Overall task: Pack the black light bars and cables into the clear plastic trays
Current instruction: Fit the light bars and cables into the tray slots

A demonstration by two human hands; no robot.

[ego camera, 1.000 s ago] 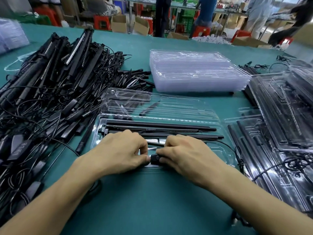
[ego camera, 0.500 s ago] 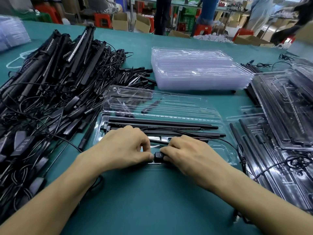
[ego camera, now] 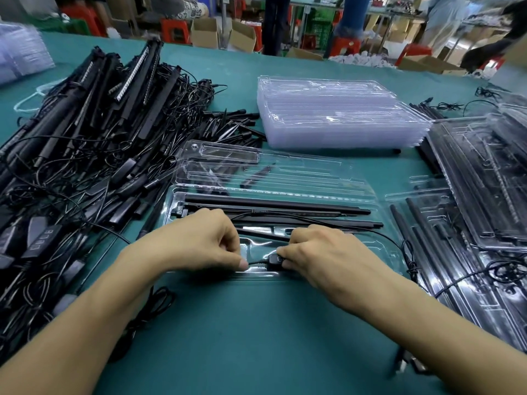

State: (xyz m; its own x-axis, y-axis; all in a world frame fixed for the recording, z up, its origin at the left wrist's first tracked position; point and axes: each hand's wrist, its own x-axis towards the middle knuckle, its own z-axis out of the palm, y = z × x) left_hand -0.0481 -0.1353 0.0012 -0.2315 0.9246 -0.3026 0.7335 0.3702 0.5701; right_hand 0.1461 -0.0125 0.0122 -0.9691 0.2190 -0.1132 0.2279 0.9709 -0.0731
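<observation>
**A:** Where are the hands?

**B:** At the six o'clock edge of the open clear tray (ego camera: 313, 178). The left hand (ego camera: 199, 240) pinches a thin black cable (ego camera: 256, 262) between thumb and curled fingers. The right hand (ego camera: 322, 258) is curled round a small blocky plug (ego camera: 274, 259) on that cable. The hands are near each other but apart, with the cable running between them.

**A:** What's the tray like?

**B:** It's thin, glossy moulded plastic with long ribbed channels, and its lid half lies flat toward twelve o'clock. Slim matte light bars (ego camera: 273, 205) lie in the channels, running from nine to three o'clock.

**A:** And around it?

**B:** At nine o'clock there's a tangled pile (ego camera: 85, 138) of black bars and wiry leads. At twelve to one o'clock sits a milky stack of empty trays (ego camera: 328, 115). At three o'clock are overlapping filled trays (ego camera: 470, 181). All of it rests on a smooth teal table (ego camera: 256, 337).

**A:** Anything unclear?

**B:** Both hands' fingertips are tucked under, and they cover the tray's near pockets, so I can't tell whether the plug sits in one. Glare muddles the filled trays, which the right edge cuts off. The background is blurred.
</observation>
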